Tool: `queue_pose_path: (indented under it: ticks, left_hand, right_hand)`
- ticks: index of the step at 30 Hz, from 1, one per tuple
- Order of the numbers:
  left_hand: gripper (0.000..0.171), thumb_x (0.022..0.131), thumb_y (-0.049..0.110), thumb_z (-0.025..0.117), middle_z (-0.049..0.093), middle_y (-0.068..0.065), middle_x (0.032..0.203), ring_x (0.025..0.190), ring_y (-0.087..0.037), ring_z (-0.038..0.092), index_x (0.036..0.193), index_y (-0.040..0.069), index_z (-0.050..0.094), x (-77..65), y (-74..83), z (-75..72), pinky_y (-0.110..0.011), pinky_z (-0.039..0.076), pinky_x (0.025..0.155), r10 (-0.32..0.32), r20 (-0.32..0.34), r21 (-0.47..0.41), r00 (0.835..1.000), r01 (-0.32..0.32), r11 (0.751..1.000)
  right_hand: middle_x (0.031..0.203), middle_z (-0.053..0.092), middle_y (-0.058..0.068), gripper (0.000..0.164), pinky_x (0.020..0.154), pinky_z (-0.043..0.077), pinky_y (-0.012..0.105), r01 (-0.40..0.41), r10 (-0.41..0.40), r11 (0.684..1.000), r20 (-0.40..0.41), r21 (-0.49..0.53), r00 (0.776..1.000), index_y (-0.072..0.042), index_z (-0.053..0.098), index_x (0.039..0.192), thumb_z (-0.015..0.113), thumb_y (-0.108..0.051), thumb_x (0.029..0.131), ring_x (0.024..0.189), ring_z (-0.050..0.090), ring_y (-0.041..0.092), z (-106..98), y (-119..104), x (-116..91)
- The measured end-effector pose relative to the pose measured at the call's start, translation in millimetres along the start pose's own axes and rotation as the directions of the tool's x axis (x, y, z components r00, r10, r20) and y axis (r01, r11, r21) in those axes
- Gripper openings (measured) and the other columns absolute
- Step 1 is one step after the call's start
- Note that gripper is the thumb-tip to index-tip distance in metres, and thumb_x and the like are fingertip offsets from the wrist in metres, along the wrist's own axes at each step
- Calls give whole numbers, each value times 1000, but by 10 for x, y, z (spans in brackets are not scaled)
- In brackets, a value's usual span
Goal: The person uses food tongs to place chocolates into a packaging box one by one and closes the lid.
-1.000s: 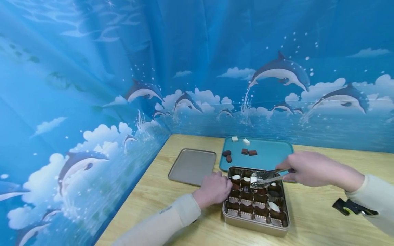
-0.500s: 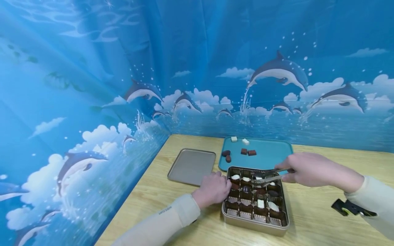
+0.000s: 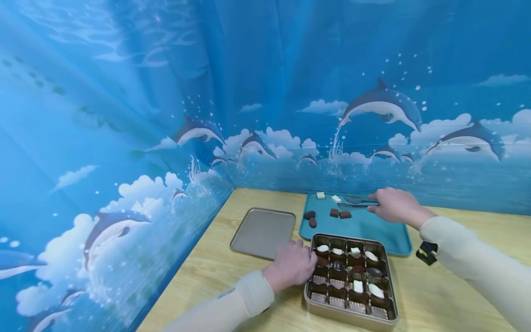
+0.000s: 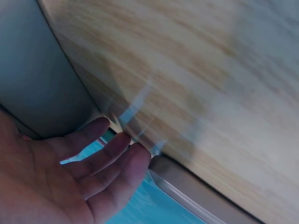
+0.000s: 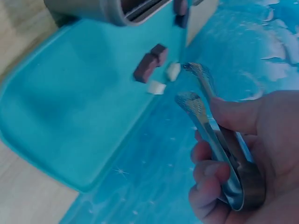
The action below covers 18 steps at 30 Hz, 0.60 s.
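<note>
My right hand (image 3: pixel 396 205) grips metal tongs (image 5: pixel 205 126) over the teal tray (image 3: pixel 369 230); their perforated tips are spread, with nothing between them. Just left of the tips lies a white square chocolate (image 3: pixel 336 199). Two brown square chocolates (image 3: pixel 345 215) sit nearer me, and two dark oval ones (image 3: pixel 309 215) lie at the tray's left side. My left hand (image 3: pixel 292 263) rests against the left side of a divided tin (image 3: pixel 352 318), its fingers relaxed. White and dark chocolates fill several of its compartments, including a white square one (image 3: pixel 358 286) beside a white oval one (image 3: pixel 376 290).
A flat grey-brown lid (image 3: pixel 263 230) lies on the wooden table (image 3: pixel 207 267), left of the tin. Another white square chocolate (image 3: pixel 321 195) is near the tray's back edge. A dolphin-printed blue curtain (image 3: pixel 265 92) stands behind and along the left.
The tongs release a white square chocolate into a tin compartment beside the white oval one. My right hand then moves the tongs up and back over the tray; my left hand stays at the tin.
</note>
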<state>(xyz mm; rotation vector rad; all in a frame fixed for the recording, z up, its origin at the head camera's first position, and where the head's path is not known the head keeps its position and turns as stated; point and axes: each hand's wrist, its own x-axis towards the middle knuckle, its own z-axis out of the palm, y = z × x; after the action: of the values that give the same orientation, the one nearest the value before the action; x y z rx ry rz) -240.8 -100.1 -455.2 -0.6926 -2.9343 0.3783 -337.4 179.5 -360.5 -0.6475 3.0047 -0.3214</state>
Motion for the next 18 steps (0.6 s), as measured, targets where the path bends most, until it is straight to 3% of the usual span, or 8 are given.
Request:
queue_pose_path:
  ticks: [3, 5, 10, 18]
  left_hand:
    - [40, 97, 38, 27, 57, 0, 79, 68, -17, 49, 82, 18, 58, 10, 12, 4, -35, 39, 45, -46, -7, -58, 999, 45, 997]
    - [42, 97, 38, 26, 56, 0, 77, 66, -17, 48, 79, 17, 58, 8, 26, 10, -34, 38, 45, -55, -16, -71, 998, 54, 996]
    - [41, 97, 38, 27, 54, 1, 73, 63, -16, 47, 74, 17, 55, 4, 41, 12, -34, 36, 43, -48, -29, -47, 998, 46, 998]
    - [45, 97, 40, 24, 55, 0, 78, 66, -16, 48, 78, 18, 58, 13, 18, 36, -36, 39, 45, -111, -1, -117, 994, 110, 987]
  right_hand:
    - [127, 51, 25, 46, 39, 30, 28, -29, 29, 1000, 7, 7, 1000, 2, 54, 125, 58, -27, 90, 47, 48, 10, 80, 32, 185]
    - [127, 51, 27, 47, 41, 35, 29, -40, 40, 999, 14, 6, 999, 3, 54, 125, 58, -27, 90, 60, 60, 16, 126, 45, 275]
    - [122, 54, 27, 46, 50, 46, 34, -60, 60, 998, 8, -12, 998, 4, 55, 123, 59, -27, 90, 87, 63, 34, 229, 78, 458]
    - [110, 61, 25, 38, 49, 46, 35, -61, 61, 998, -4, -20, 998, 3, 59, 117, 59, -23, 90, 72, 62, 25, 362, 93, 642]
